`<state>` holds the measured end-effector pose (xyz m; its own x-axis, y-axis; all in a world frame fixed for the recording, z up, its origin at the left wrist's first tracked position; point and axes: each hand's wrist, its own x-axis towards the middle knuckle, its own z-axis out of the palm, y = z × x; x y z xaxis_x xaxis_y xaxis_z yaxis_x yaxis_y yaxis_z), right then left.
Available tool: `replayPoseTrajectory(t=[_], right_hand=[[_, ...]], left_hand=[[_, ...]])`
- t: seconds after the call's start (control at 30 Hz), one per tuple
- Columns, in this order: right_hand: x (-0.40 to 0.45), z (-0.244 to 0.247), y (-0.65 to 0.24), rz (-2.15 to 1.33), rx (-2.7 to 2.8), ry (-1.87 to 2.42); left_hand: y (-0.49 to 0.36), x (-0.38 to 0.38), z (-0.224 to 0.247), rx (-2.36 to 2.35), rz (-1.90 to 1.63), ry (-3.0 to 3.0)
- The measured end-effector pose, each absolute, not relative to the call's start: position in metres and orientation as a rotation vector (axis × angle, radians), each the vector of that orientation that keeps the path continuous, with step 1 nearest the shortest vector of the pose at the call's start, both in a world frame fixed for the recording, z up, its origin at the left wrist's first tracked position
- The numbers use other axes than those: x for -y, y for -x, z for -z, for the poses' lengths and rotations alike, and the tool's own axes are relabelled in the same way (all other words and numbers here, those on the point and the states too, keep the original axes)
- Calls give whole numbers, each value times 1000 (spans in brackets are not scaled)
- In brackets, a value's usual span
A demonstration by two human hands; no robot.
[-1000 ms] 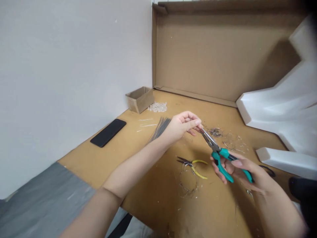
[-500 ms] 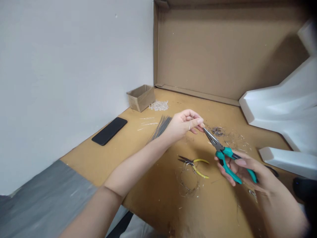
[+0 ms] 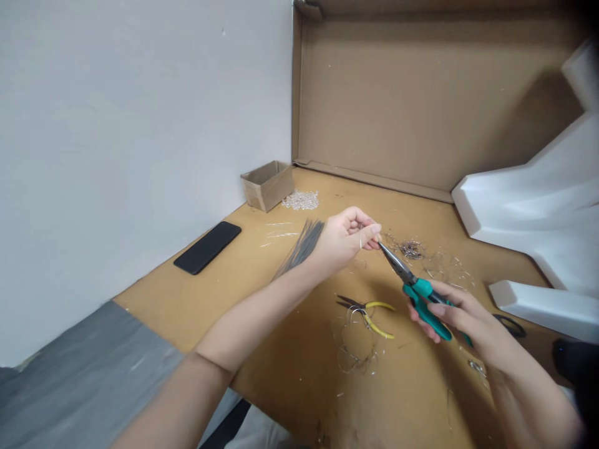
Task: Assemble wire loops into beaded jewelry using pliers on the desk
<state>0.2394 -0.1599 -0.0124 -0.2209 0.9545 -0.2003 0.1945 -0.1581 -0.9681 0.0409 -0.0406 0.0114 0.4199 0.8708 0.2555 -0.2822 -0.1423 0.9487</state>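
Note:
My left hand (image 3: 349, 236) pinches a thin piece of silvery wire (image 3: 360, 239) between thumb and fingers. My right hand (image 3: 461, 315) is wrapped round the teal handles of long-nose pliers (image 3: 397, 265). The tips of the pliers meet the left fingertips; what lies between the jaws is too small to make out. Below the hands, yellow-handled pliers (image 3: 369, 307) lie on the table beside a loose tangle of wire (image 3: 358, 355). A bundle of straight grey wires (image 3: 299, 249) is partly covered by my left forearm.
A small cardboard box (image 3: 269, 187) stands by the wall with a pile of small shiny pieces (image 3: 301, 199) beside it. A black phone (image 3: 208, 247) lies at the left edge. Wire scraps (image 3: 412, 249) lie behind the pliers. White moulded foam (image 3: 515, 199) stands at right.
My right hand has moved slightly left and the handles of the long-nose pliers have come closer together. My left hand has shifted a little left, still pinching.

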Motion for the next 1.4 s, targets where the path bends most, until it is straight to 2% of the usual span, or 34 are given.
replayPoseTrajectory(t=[0.23, 0.37, 0.43, 0.57, 0.77, 0.97, 1.13, 1.27, 1.4], right_hand=[[166, 6, -222, -471, 1883, 1822], [170, 5, -212, -148, 1872, 1962], [169, 5, -217, -163, 1888, 1966], [166, 5, -236, -418, 1830, 1918], [163, 4, -222, -711, 1259, 1592], [169, 3, -194, -780, 1223, 1527], [169, 3, -192, -717, 1275, 1570], [167, 4, -199, -736, 1312, 1505], [166, 3, -210, -905, 1255, 1423]], left_hand=[[-41, 43, -7, -590, -1221, -1435], [-40, 42, -2, -615, -1276, -1540], [-38, 41, -1, -633, -1299, -1617], [-36, 37, -1, -697, -1294, -1730], [-45, 60, 2, -945, -1081, -2458], [-58, 89, 13, -911, -814, -2882], [-61, 93, 17, -749, -768, -2806], [-58, 88, 11, -696, -755, -2387], [-52, 78, 2, -635, -685, -1999]])
